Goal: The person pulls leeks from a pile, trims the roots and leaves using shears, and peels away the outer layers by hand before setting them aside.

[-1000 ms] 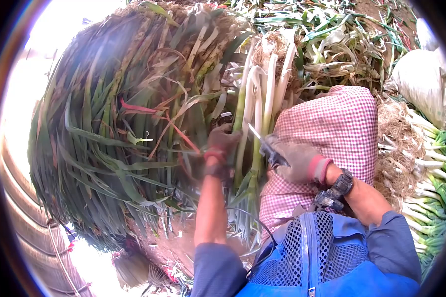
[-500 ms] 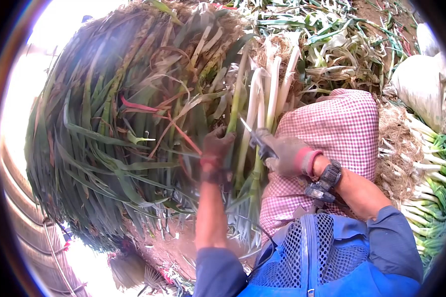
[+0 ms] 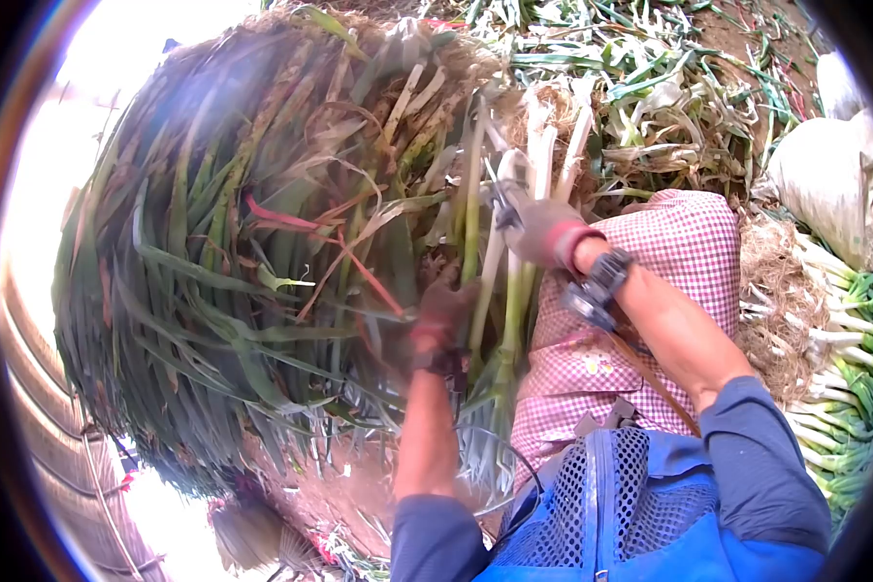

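Gloved, my left hand is at the right edge of the big heap of green leeks, beside a long green stalk; its fingers are blurred. My right hand, also gloved, is closed round a small knife, with the blade pointing up and left near that stalk. Several white leek stems with roots at the top stand just beyond and beside my right hand, their green parts running down between my two arms.
A red-and-white checked cloth bundle lies across my lap. Cleaned leeks are stacked at the far right below a white sack. Leaf scraps cover the ground ahead.
My right hand has moved up and slightly left with the knife. My left hand has shifted a little down and right, off the green stalk's lower part.
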A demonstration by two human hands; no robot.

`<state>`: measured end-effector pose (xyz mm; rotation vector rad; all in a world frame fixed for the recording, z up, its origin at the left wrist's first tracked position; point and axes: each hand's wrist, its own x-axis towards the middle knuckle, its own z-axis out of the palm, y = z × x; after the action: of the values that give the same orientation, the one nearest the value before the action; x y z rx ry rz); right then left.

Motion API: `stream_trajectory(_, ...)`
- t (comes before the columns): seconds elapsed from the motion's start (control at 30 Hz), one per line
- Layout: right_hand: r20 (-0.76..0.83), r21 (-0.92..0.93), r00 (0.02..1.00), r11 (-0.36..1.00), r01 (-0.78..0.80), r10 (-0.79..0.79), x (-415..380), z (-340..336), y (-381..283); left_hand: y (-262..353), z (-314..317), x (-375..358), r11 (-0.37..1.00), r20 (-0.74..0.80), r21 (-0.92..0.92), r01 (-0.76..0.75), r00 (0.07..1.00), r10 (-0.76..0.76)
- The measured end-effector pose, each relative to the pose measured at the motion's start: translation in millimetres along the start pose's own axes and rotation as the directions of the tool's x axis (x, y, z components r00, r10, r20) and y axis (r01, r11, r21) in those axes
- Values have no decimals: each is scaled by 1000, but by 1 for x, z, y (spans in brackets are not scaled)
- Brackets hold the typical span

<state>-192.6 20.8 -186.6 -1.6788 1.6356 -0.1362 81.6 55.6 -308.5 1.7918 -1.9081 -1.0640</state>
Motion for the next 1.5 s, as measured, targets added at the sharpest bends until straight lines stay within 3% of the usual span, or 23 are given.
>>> stream_trajectory(0.03,69,157,996,987,45,-57,-21,-8,-6,11,0,-4,994,68,57,97,993,-101)
stream_trajectory(0.1,81,135,991,987,91,-103,-41,15,-3,50,-5,-19,983,53,98,157,985,-163)
stream_trajectory(0.17,156,89,963,975,206,-218,-69,28,-4,71,-3,-34,960,241,-120,253,946,-219)
stream_trajectory(0.2,208,154,945,962,224,-254,-82,23,-10,59,7,-40,976,263,-78,204,948,-177)
stream_trajectory(0.23,97,105,923,926,364,-373,-81,49,4,46,17,-53,987,290,-34,157,947,-141)
stream_trajectory(0.3,241,124,940,969,216,-240,-89,22,-12,65,6,-83,994,234,-88,61,971,-39)
stream_trajectory(0.37,99,83,981,984,158,-166,-73,27,0,80,-7,-104,961,286,-242,134,956,-62)
stream_trajectory(0.4,146,155,987,987,42,-65,-73,9,-6,56,-2,-105,964,192,-267,22,981,31)
stream_trajectory(0.43,145,153,987,987,48,-71,-69,13,-2,52,-10,-99,964,186,-267,21,982,30)
stream_trajectory(0.5,60,200,992,975,94,-108,-63,26,11,41,-39,-78,985,-215,-172,-29,976,-9)
stream_trajectory(0.57,172,187,961,965,186,-218,-76,16,-10,49,-77,-52,990,-438,-48,-132,894,98)
stream_trajectory(0.67,34,159,955,945,287,-296,-73,28,-14,74,-126,-5,994,-364,89,-68,927,96)
stream_trajectory(0.73,-53,199,967,946,255,-249,-67,27,-16,68,-136,37,838,-460,546,21,843,279)
stream_trajectory(0.77,-58,202,967,946,255,-248,-68,22,-21,58,-140,54,835,-458,550,16,842,284)
stream_trajectory(0.83,141,205,941,939,275,-307,-78,12,-33,44,-143,79,655,-417,748,109,844,336)
stream_trajectory(0.9,18,220,934,913,344,-357,-72,24,-28,53,-141,88,657,-422,742,133,855,303)
stream_trajectory(0.97,-32,245,963,932,267,-267,-63,24,-25,68,-140,89,658,-394,689,304,919,-13)
stream_trajectory(1.07,63,226,954,935,272,-292,-70,14,-35,97,-139,67,764,-323,555,329,932,-166)
stream_trajectory(1.23,39,253,960,932,258,-276,-63,27,-31,67,-125,28,864,-289,422,274,944,-159)
stream_trajectory(1.27,160,285,939,925,253,-306,-64,24,-30,58,-120,18,913,-303,309,267,938,-171)
stream_trajectory(1.37,193,221,915,924,312,-355,-74,27,-45,53,-112,-2,956,-326,134,262,922,-207)
stream_trajectory(1.4,200,184,938,951,246,-282,-72,25,-51,51,-111,-7,969,-319,99,225,930,-183)
stream_trajectory(1.5,68,261,934,910,323,-351,-63,34,-46,49,-113,-14,979,-335,92,184,931,-143)
